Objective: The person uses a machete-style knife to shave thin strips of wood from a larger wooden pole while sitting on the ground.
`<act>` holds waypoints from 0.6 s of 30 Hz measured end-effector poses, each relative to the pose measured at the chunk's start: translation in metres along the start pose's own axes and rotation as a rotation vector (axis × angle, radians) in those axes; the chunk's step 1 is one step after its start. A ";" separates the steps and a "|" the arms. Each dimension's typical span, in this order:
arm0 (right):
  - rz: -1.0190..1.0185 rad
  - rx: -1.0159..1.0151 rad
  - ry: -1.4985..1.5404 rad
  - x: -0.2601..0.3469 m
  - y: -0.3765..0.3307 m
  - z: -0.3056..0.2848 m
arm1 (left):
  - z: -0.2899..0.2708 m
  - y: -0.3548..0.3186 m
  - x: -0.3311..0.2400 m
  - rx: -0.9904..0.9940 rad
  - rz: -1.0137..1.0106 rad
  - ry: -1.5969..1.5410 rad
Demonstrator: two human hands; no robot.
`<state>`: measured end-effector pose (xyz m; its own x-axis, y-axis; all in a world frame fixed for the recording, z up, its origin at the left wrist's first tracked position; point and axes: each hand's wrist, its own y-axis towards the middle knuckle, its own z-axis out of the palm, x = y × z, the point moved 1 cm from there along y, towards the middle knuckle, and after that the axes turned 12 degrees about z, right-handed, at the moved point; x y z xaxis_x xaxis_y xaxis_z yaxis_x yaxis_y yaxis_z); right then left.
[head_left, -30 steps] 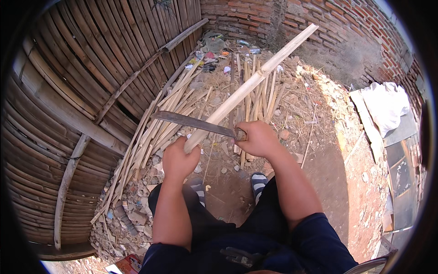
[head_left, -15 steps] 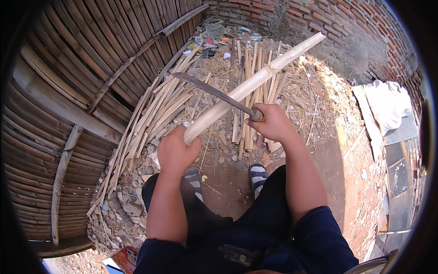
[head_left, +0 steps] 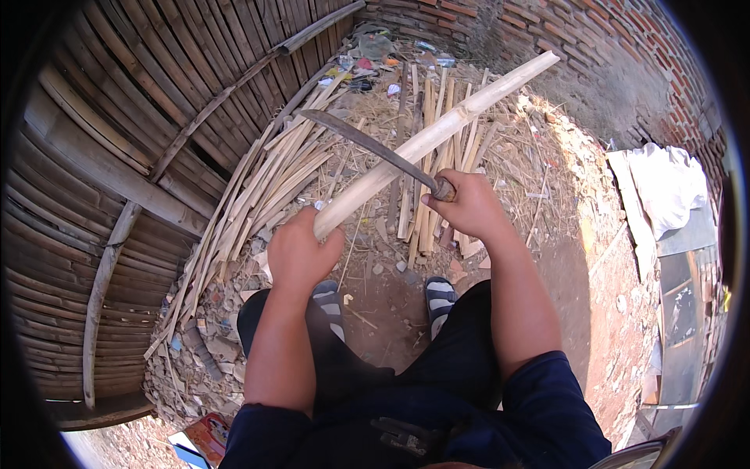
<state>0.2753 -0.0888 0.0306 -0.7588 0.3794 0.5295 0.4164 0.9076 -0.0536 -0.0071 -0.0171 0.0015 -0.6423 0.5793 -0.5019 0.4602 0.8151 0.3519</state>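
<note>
Change: a second ago the curved knife [head_left: 367,148] was laid flatter, its dark blade stretched toward nine o'clock across the near part of the bamboo pole [head_left: 426,141]. Now the blade is raised and swung toward ten o'clock, and the pole is crossed higher up.
Meaning: a fresh stroke along the pole appears to be set up; this is a judgement only.
Left hand [head_left: 298,254]: closed around the near end of the pole, the fingers wrapped underneath and the thumb on the upper side.
Right hand [head_left: 469,207]: clenched around the knife's handle, of which only a short brown stub is seen at the thumb.
Pole, place: held above the ground in front of the knees, at the middle of the view.
Pole, long axis: slanted from the left hand at about seven o'clock up to its free end at about two o'clock, near the brick wall [head_left: 625,62].
Pole, pointing: the far tip is aimed away from the body, toward the wall.
Knife, long axis: from the handle at four o'clock to the hooked tip at ten o'clock; whether the edge touches the pole cannot be told.
Ground: split bamboo strips [head_left: 266,187] are heaped below the pole, beside the bamboo fence [head_left: 117,148] at nine o'clock.
Feet: striped sandals [head_left: 441,293] are seen at six o'clock.
</note>
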 end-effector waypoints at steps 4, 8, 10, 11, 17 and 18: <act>-0.015 -0.048 -0.037 -0.004 0.001 -0.003 | -0.002 0.000 0.000 0.010 -0.019 -0.009; -0.231 0.008 -0.143 0.012 -0.012 0.019 | 0.005 -0.001 0.004 0.042 -0.040 -0.028; -0.284 0.033 -0.195 0.019 -0.014 0.024 | 0.008 -0.002 0.007 0.013 0.007 -0.095; -0.270 0.059 -0.209 0.024 -0.015 0.022 | 0.009 -0.002 0.009 -0.003 0.029 -0.128; -0.127 0.056 -0.037 0.013 -0.009 0.009 | 0.002 -0.002 0.006 0.137 -0.138 -0.321; -0.077 0.066 -0.020 0.013 -0.008 0.007 | 0.002 -0.002 0.006 0.138 -0.144 -0.314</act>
<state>0.2587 -0.0903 0.0324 -0.7973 0.3106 0.5175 0.3229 0.9439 -0.0690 -0.0111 -0.0149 -0.0036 -0.4969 0.4120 -0.7638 0.4709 0.8673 0.1614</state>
